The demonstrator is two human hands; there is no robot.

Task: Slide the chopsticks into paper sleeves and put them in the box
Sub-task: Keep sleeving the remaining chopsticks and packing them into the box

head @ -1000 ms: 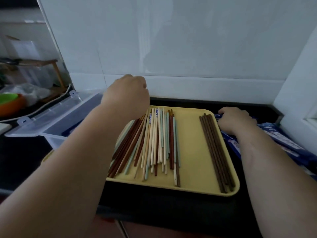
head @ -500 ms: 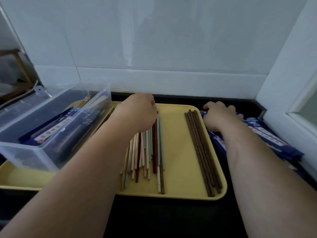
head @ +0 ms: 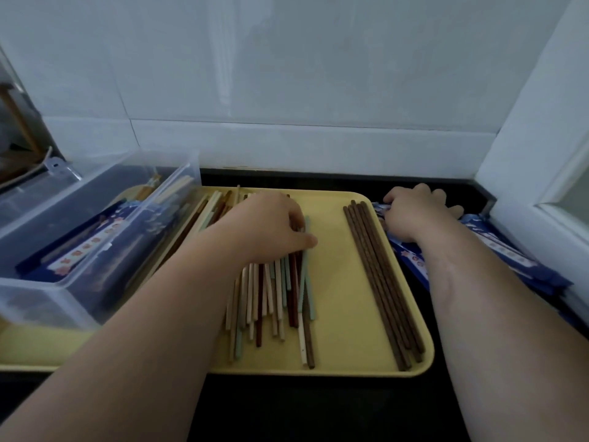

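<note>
- Left hand (head: 267, 226) lies palm-down, fingers curled onto the loose pile of mixed-colour chopsticks (head: 274, 298) on the yellow plastic tray (head: 344, 282).
- Right hand (head: 411, 212) presses the blue printed paper sleeves (head: 497, 256) on the black surface (head: 318, 409); grip unclear.

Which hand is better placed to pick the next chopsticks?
Left. The left hand already rests on the mixed chopsticks; the right hand is off the tray on the blue sleeves.

We see a dim, cool-toned view with soft light on the white tiled wall (head: 287, 74), which carries faint pale reflections. The black tabletop (head: 318, 409) is nearly featureless in shadow. Wide-angle bending curves the edges, and the whole picture is slightly soft, the forearms nearest us most.
</note>
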